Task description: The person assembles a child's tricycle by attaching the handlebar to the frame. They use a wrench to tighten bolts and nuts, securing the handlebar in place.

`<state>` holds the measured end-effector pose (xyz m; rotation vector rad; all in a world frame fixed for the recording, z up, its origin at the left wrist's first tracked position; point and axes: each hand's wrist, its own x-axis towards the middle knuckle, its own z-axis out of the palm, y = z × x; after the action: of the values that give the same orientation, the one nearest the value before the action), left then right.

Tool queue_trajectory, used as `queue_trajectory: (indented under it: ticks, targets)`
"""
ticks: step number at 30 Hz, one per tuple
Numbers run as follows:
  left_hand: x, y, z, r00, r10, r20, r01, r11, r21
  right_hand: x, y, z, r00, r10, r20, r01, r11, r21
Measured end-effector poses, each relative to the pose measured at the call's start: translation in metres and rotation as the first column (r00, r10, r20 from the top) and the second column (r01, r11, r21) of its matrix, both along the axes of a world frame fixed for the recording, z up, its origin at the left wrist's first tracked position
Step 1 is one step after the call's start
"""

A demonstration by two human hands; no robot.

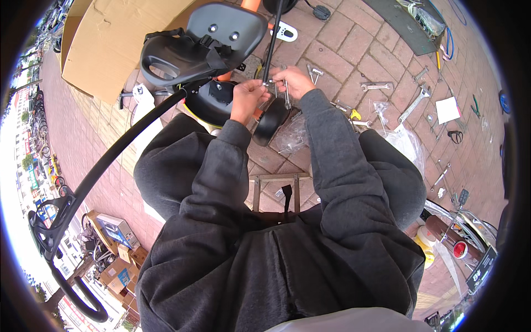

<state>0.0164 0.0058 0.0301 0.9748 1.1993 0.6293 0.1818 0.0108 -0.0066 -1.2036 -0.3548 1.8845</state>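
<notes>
In front of me is a child's ride-on with a black plastic seat (227,30), orange frame parts and a long black push handle (130,133) reaching down to the left. My left hand (248,100) is closed in a pinch at the lower end of a thin black bar (271,51); what its fingertips hold is too small to make out. Close on the right, my right hand (296,82) has its fingers closed at the same spot, with a silver wrench (286,98) hanging from them. Below both hands is a black curved wheel cover (271,123).
Wrenches, including a large adjustable wrench (416,104), lie on the brick paving to the right, near clear plastic bags (406,143). A big cardboard box (119,47) stands far left. Bicycle parts (462,232) are at the lower right; several cartons (119,274) sit lower left.
</notes>
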Motion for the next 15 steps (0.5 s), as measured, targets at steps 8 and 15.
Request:
queue_trajectory:
  ticks: [8,15]
  targets:
    - [-0.001,-0.008,0.018,0.885,0.123,0.449,0.012,0.958,-0.285,0.004,-0.038,0.041,0.957,0.186,0.222,-0.191,0.982,0.003]
    - [-0.007,-0.002,0.016,0.774,0.007,0.633,0.210,0.941,-0.267,0.028,-0.035,0.075,0.566,0.515,0.644,-0.574,0.807,-0.141]
